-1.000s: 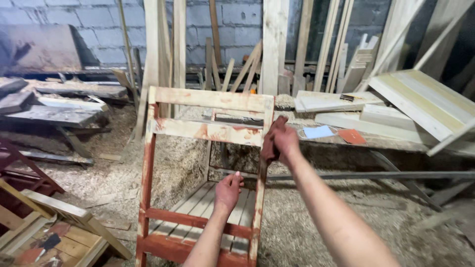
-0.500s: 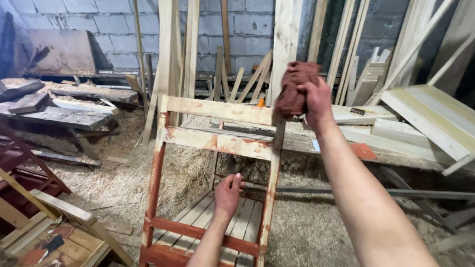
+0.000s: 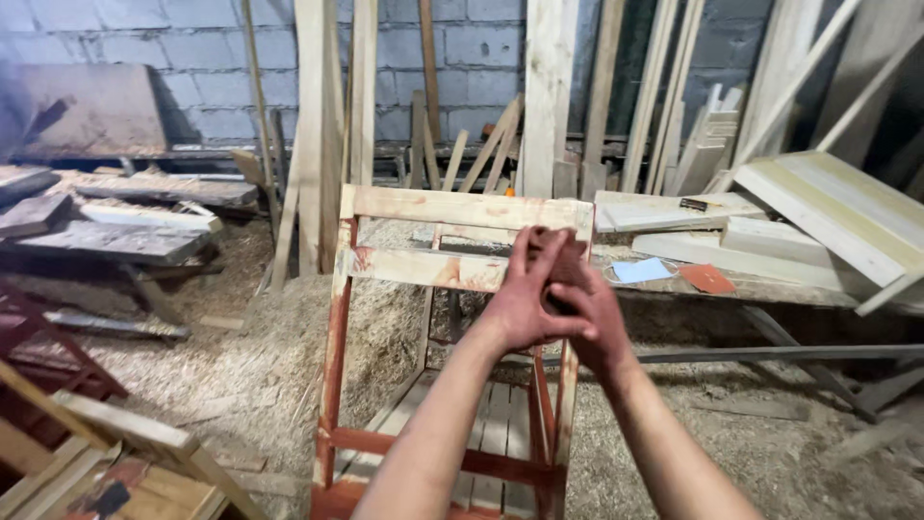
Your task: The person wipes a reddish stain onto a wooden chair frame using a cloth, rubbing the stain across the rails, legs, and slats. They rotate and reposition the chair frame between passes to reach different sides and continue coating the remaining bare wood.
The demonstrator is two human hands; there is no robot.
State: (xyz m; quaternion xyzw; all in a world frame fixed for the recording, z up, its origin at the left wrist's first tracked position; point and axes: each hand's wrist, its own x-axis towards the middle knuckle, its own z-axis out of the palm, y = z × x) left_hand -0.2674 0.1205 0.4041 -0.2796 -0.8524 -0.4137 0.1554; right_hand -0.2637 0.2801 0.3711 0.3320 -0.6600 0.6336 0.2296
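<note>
A wooden chair frame [image 3: 462, 208] stands in front of me, its legs and lower rails stained red, its top rails mostly bare wood. My two hands meet in front of its right upright. My left hand [image 3: 525, 300] presses its fingers over a dark red-brown rag [image 3: 566, 258]. My right hand [image 3: 594, 323] grips the same rag from behind and below. The rag is mostly hidden between the palms.
A workbench [image 3: 770, 279] to the right carries boards, a blue sheet [image 3: 642, 271] and an orange sheet [image 3: 706, 279]. Planks [image 3: 549, 96] lean on the block wall. Sawdust [image 3: 250, 376] covers the floor. More red-stained wooden parts [image 3: 87, 453] lie at the lower left.
My right hand brought the rag down from above the top rail. My left hand rose from the seat slats and joined it on the rag.
</note>
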